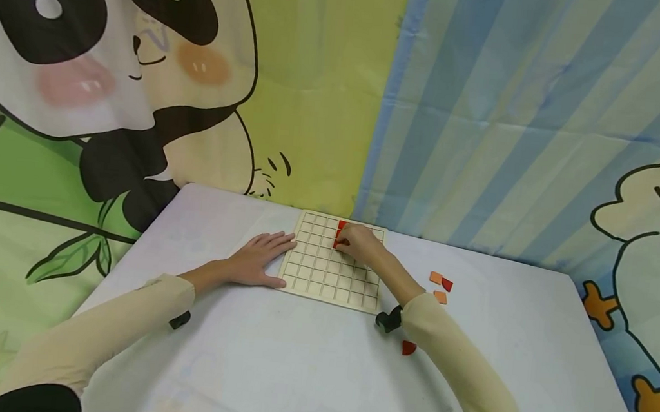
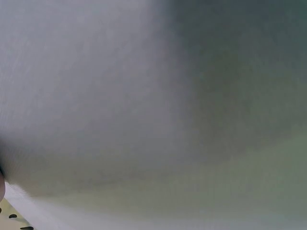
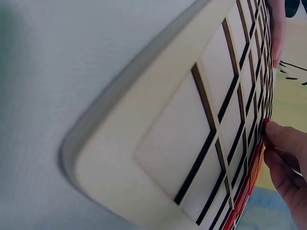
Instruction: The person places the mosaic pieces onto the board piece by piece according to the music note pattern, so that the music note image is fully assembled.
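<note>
A pale wooden board (image 1: 324, 273) with a grid of square cells lies on the white table. My left hand (image 1: 258, 258) rests flat with fingers spread, its fingertips and thumb at the board's left edge. Over the upper part of the board, my right hand (image 1: 362, 242) pinches a small red piece (image 3: 265, 132) between thumb and fingers. Red pieces (image 3: 243, 196) lie in the cells along the far side, partly hidden by that hand in the head view. The left wrist view has only blurred table surface.
Right of the board lie two orange pieces (image 1: 436, 277) and a red quarter-round piece (image 1: 446, 284). Another red piece (image 1: 408, 348) sits nearer, beside the right sleeve (image 1: 457, 358). Behind the table (image 1: 271, 363) hangs a printed curtain (image 1: 316, 88) with cartoon animals.
</note>
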Demonstrator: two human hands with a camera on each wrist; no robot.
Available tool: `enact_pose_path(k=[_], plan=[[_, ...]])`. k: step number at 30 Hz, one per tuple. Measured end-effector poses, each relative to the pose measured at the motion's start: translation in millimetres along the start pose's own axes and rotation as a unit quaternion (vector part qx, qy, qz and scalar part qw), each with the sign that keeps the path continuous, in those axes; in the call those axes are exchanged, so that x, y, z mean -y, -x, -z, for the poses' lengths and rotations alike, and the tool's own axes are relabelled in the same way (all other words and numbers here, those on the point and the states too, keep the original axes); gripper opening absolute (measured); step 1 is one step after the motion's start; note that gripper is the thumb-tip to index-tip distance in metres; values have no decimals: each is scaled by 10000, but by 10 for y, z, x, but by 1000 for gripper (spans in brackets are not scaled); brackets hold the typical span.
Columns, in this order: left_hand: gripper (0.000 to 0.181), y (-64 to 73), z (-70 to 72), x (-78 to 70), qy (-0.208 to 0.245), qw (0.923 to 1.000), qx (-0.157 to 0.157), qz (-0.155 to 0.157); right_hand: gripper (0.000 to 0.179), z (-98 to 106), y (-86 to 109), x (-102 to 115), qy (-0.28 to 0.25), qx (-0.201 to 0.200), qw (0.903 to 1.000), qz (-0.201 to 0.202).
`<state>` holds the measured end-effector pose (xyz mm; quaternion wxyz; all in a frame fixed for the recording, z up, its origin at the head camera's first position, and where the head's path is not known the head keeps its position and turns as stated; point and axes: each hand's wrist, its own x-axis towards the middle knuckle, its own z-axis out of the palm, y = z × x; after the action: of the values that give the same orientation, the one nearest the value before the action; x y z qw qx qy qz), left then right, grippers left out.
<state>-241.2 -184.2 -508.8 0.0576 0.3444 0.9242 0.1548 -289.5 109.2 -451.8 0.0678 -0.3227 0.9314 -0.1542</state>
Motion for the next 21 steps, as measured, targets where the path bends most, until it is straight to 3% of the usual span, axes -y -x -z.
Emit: enact_pose_path(k=[21], plan=[[97,-6,-2,15,-6,9999,-109,-115,15,-20,-24,-5,266,164,9995,18]])
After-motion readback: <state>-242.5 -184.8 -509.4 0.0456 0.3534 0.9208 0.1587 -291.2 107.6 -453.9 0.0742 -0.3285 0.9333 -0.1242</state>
